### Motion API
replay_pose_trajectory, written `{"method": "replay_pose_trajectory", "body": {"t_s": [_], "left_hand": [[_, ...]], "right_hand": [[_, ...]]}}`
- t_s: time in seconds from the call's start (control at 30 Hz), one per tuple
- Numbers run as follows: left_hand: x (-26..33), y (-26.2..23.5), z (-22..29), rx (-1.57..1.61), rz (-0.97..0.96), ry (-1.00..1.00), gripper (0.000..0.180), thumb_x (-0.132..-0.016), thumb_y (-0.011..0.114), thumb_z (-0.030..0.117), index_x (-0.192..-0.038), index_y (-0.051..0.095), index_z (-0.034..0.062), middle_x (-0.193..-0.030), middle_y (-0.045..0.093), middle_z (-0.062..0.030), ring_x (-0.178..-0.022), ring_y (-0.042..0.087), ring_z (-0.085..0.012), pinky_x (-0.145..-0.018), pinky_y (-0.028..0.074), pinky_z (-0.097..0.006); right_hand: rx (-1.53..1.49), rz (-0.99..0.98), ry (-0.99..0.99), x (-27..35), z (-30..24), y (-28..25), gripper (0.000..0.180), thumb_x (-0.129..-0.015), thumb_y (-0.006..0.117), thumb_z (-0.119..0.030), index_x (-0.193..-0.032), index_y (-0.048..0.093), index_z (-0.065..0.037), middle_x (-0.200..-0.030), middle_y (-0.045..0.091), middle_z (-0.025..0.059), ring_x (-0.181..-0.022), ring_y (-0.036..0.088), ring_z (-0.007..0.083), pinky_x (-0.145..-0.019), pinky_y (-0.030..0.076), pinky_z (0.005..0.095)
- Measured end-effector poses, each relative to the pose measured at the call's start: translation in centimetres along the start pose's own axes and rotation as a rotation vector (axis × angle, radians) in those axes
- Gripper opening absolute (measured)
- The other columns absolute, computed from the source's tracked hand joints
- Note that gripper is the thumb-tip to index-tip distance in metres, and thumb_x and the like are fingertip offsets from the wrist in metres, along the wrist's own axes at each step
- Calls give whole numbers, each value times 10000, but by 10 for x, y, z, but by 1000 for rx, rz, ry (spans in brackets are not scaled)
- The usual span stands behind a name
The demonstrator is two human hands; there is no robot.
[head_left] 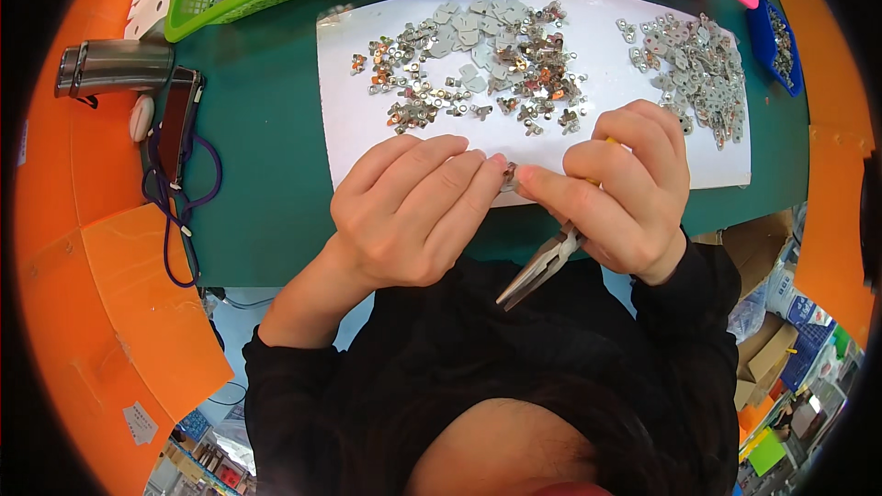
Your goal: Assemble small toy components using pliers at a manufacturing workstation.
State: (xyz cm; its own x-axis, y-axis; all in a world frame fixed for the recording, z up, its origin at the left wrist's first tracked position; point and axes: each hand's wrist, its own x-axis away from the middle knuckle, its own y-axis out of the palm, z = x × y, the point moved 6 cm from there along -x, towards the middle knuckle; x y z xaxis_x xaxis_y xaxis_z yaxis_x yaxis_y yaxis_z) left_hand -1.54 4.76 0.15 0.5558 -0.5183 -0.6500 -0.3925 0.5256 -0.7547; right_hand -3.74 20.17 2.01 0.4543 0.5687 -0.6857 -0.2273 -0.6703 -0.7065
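because the small metal part (509,176) gives little to grip, we bring both hands together at it, above the white sheet's (606,64) near edge: left hand (409,207) pinching, right hand's (629,188) fingertips meeting it. our right palm also clasps the pliers (540,268), nose toward us, seemingly to spare those fingertips. loose pieces (542,73) lie beyond, probably for easy reach.

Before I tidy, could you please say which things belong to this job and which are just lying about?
Likely for the job:
pliers
small metal part
loose metal pieces
white sheet
green basket

Likely just lying about:
steel flask
phone-like device
purple cord
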Motion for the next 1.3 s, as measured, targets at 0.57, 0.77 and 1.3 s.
{"method": "replay_pose_trajectory", "body": {"t_s": [0.57,0.77,1.3], "left_hand": [[-1,-5,5,-95,-2,47,242,-760,708,137,-990,744,71,-909,717,-37,-872,684,-216,-672,501,-304],[5,-3,-13,184,37,-146,260,-712,734,36,-971,729,32,-885,712,-78,-841,696,-260,-675,542,-327],[10,3,-15,380,154,-407,217,-762,759,-5,-971,700,-10,-839,687,-120,-775,675,-276,-680,539,-335]], "right_hand": [[-369,-70,150,3,12,14,238,-699,809,-252,-850,701,-103,-764,550,38,-753,549,277,-671,449,370],[-85,-192,210,4,25,1,377,-634,808,-284,-948,663,-132,-862,561,37,-854,563,272,-760,438,400],[-32,-277,400,6,23,18,185,-708,751,-121,-827,617,-78,-815,552,61,-767,515,274,-682,396,383]]}}
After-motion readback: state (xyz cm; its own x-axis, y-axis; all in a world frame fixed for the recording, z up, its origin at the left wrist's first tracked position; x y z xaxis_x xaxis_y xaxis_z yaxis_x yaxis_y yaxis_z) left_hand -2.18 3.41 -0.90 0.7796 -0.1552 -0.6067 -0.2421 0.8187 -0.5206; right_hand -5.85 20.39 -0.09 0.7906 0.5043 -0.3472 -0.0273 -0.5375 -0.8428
